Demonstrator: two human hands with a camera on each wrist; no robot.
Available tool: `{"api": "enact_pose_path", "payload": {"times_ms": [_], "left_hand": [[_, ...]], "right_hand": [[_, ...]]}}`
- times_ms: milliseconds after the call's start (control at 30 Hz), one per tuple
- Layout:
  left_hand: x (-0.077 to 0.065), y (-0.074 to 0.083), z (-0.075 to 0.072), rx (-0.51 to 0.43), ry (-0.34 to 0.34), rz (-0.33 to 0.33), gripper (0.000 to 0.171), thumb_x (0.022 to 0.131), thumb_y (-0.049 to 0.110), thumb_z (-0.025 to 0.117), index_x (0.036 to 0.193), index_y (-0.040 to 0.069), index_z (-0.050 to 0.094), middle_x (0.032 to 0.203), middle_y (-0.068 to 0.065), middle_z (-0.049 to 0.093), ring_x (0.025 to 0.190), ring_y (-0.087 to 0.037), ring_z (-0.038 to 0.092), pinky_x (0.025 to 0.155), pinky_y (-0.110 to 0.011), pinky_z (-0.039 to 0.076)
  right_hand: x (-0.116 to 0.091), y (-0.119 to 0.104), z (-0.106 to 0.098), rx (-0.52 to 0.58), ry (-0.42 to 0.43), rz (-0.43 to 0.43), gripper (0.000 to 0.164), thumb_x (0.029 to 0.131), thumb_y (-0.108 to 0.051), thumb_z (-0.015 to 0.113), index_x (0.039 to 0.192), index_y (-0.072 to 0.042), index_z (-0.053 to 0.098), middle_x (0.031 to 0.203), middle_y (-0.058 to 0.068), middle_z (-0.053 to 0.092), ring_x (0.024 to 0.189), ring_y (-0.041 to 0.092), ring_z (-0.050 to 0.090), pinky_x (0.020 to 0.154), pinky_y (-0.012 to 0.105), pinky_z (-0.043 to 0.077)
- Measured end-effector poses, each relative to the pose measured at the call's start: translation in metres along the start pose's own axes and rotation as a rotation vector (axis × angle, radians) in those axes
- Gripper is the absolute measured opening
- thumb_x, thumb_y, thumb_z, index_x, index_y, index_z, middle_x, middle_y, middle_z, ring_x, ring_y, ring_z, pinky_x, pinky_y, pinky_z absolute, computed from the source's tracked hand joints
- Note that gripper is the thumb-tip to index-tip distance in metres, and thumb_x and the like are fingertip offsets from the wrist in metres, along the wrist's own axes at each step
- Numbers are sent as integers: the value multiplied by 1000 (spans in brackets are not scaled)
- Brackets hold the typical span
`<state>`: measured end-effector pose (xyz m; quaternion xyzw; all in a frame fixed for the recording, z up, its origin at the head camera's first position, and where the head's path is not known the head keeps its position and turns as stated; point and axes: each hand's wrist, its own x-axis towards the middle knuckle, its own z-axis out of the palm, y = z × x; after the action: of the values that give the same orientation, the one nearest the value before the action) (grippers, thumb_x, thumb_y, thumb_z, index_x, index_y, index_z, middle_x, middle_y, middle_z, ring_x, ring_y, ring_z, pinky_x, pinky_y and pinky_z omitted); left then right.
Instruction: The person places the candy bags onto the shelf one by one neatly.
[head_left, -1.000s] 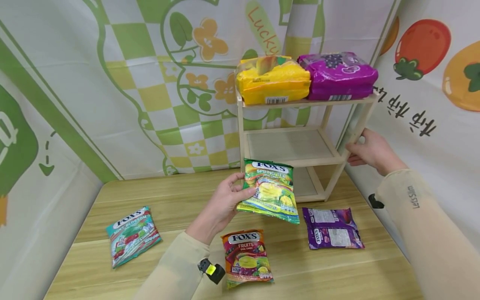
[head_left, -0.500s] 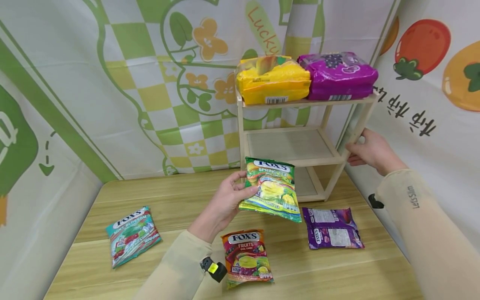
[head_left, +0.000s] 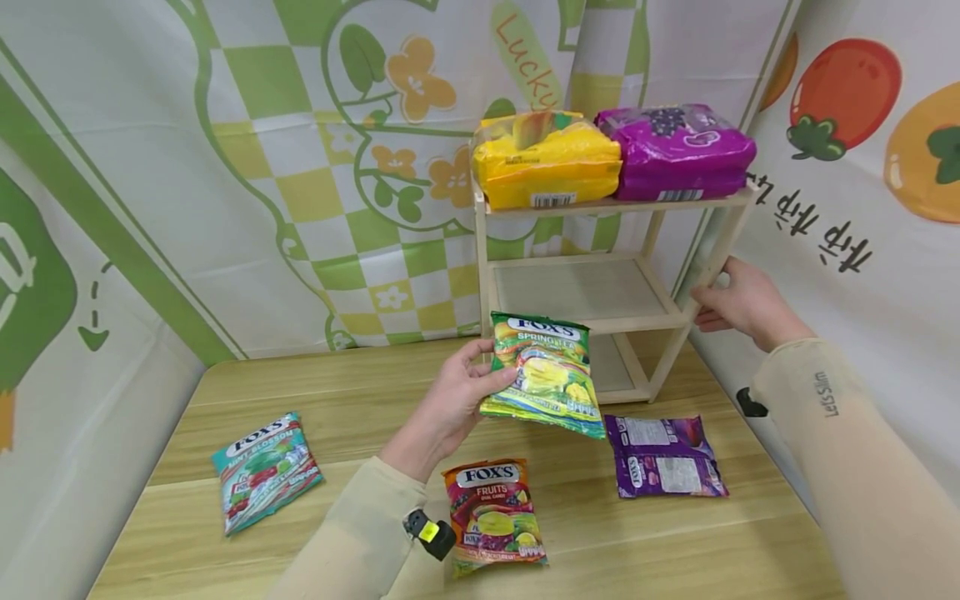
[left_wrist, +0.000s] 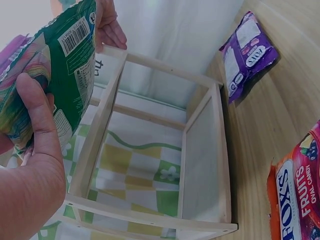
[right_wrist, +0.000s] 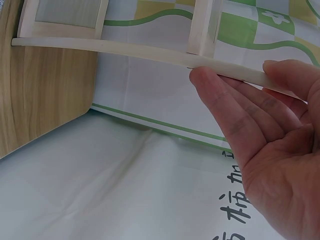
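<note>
My left hand (head_left: 453, 400) holds a green Fox's Spring Tea candy bag (head_left: 546, 375) by its left side, thumb across the front. The bag hangs tilted above the table, before the lower part of a small wooden shelf (head_left: 588, 325). In the left wrist view the bag's green back (left_wrist: 70, 55) with a barcode faces the camera. On the shelf's right side, my right hand (head_left: 742, 304) grips the upright post (right_wrist: 145, 52) between thumb and fingers. Part of the lowest shelf board is hidden behind the green bag.
A yellow pack (head_left: 547, 167) and a purple pack (head_left: 675, 158) sit on the top board. Lying on the table (head_left: 360, 375) are a teal Mint Blossom bag (head_left: 266, 475), an orange-red Fruits bag (head_left: 495, 517) and a purple bag (head_left: 663, 458) turned back side up. Printed cloth walls stand behind and right.
The left hand has lifted the green bag slightly and moved it a little to the right. The right hand keeps its place on the shelf post.
</note>
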<state>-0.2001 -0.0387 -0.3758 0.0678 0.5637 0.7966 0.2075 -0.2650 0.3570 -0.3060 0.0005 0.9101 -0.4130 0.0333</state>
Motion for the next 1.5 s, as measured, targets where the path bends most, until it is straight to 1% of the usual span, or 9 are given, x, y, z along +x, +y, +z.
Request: {"api": "enact_pose_path", "payload": {"times_ms": [200, 400, 567, 733, 1000, 1167, 1300, 1500], "left_hand": [[2, 0, 1, 11, 12, 11, 57, 99, 4, 63, 149, 6, 36, 120, -20, 67, 90, -21, 73, 79, -33, 63], [3, 0, 2, -2, 13, 10, 56, 100, 3, 63, 149, 7, 36, 123, -21, 66, 92, -21, 73, 81, -33, 62], [4, 0, 2, -9, 20, 8, 53, 100, 3, 62, 147, 7, 38, 120, -18, 67, 91, -20, 73, 78, -32, 63], [6, -1, 2, -9, 26, 17, 53, 100, 3, 62, 147, 7, 37, 116, -15, 68, 90, -19, 72, 75, -32, 63], [9, -4, 1, 1, 29, 29, 50, 101, 6, 62, 146, 7, 39, 114, -13, 70, 92, -18, 71, 76, -33, 61], [10, -5, 1, 7, 36, 29, 52, 101, 7, 62, 147, 7, 37, 113, -12, 69, 89, -17, 71, 74, -34, 61], [10, -5, 1, 2, 40, 22, 50, 102, 7, 62, 145, 7, 38, 113, -13, 69, 90, -18, 71, 73, -33, 62], [11, -6, 1, -5, 42, 19, 48, 102, 8, 61, 145, 8, 38, 115, -13, 68, 91, -18, 71, 77, -34, 62]], "right_hand": [[0, 0, 0, 1, -4, 0, 64, 107, -27, 51, 154, 9, 24, 122, 37, 61, 94, 32, 74, 79, 41, 63], [-1, -2, 1, -2, 8, 2, 62, 107, -24, 52, 153, 8, 26, 122, 37, 62, 95, 33, 73, 81, 42, 63], [0, 0, 0, 9, 3, 2, 63, 107, -24, 52, 153, 9, 25, 120, 37, 62, 90, 28, 74, 79, 41, 64], [1, 0, 0, 13, 2, 2, 62, 107, -23, 52, 152, 10, 26, 119, 37, 63, 89, 27, 74, 79, 41, 64], [1, 0, 0, 12, 4, -4, 62, 107, -22, 52, 152, 11, 25, 119, 37, 63, 90, 29, 74, 78, 42, 64], [0, 0, 0, 17, 6, -4, 62, 107, -22, 52, 152, 11, 25, 118, 37, 63, 90, 29, 74, 79, 42, 64], [0, 0, 0, 20, 8, -3, 62, 107, -22, 53, 152, 10, 25, 118, 37, 63, 90, 29, 74, 79, 42, 64], [0, 2, 0, 17, 5, -3, 62, 107, -22, 52, 153, 10, 25, 121, 38, 61, 90, 28, 74, 79, 41, 64]]}}
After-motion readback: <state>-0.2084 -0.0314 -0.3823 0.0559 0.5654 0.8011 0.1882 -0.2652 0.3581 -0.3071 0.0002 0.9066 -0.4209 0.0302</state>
